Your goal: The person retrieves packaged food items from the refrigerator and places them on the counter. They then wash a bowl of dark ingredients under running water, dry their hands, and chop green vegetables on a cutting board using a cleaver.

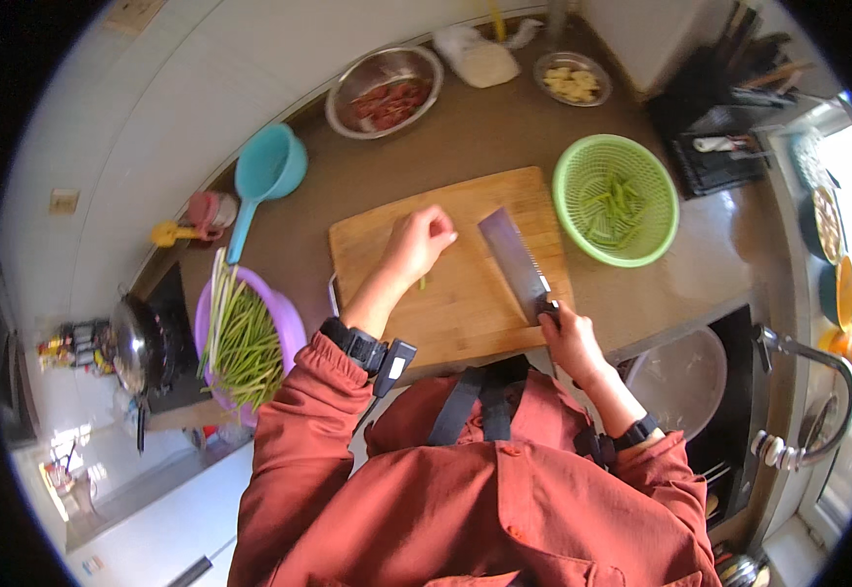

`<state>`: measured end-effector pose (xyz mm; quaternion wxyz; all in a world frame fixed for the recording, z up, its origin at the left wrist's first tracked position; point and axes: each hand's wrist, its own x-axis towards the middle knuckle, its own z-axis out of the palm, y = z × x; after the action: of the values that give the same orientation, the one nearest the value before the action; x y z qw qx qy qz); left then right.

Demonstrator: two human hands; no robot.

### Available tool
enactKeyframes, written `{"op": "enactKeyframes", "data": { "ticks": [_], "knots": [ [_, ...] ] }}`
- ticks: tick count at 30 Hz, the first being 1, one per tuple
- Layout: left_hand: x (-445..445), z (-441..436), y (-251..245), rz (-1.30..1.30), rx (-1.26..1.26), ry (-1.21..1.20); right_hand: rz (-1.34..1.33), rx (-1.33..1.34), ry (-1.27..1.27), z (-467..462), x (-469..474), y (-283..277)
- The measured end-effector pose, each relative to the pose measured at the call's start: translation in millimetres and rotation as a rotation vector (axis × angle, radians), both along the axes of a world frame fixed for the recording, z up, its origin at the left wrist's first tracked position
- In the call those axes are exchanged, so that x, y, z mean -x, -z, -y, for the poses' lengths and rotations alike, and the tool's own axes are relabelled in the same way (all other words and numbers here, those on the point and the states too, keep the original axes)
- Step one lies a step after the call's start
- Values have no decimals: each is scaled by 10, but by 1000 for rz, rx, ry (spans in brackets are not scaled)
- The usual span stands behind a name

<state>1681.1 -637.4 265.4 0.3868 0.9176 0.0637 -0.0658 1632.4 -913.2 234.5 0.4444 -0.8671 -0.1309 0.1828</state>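
Observation:
My right hand point(572, 342) grips the black handle of a kitchen cleaver point(515, 257), whose broad blade lies over the right part of a wooden cutting board point(462, 323). Over the board's left half is my left hand point(421, 238), its fingers curled; whether it holds anything small cannot be told. A short green piece point(422, 282) rests on the board beside that wrist. Cut green pieces point(616, 202) lie in a light-green plastic colander point(562, 213) right of the board. On the left, a purple basin point(290, 319) holds long green stalks point(246, 341).
Along the back stand a metal bowl of sliced meat point(389, 103), a white plastic bag point(481, 62) and a small metal bowl with pale pieces point(572, 84). A blue ladle point(268, 165) lies at left. The sink tap point(848, 389) and a basin point(683, 374) are at right.

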Motion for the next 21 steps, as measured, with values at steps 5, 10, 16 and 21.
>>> {"op": "enactKeyframes", "data": {
  "ticks": [5, 10, 16, 21],
  "knots": [
    [732, -271, 348, -133, -255, -255, -29, 62, -10, -39, -8, -54],
    [610, -64, 531, -122, -325, -242, 51, 67, -55, -73, -25, -18],
    [109, 228, 157, 46, 141, -162, -19, 111, -6, -101, 12, 13],
    [-498, 955, -354, 286, 206, 125, 124, 155, -27, -147, 60, -25]
  ]
}}
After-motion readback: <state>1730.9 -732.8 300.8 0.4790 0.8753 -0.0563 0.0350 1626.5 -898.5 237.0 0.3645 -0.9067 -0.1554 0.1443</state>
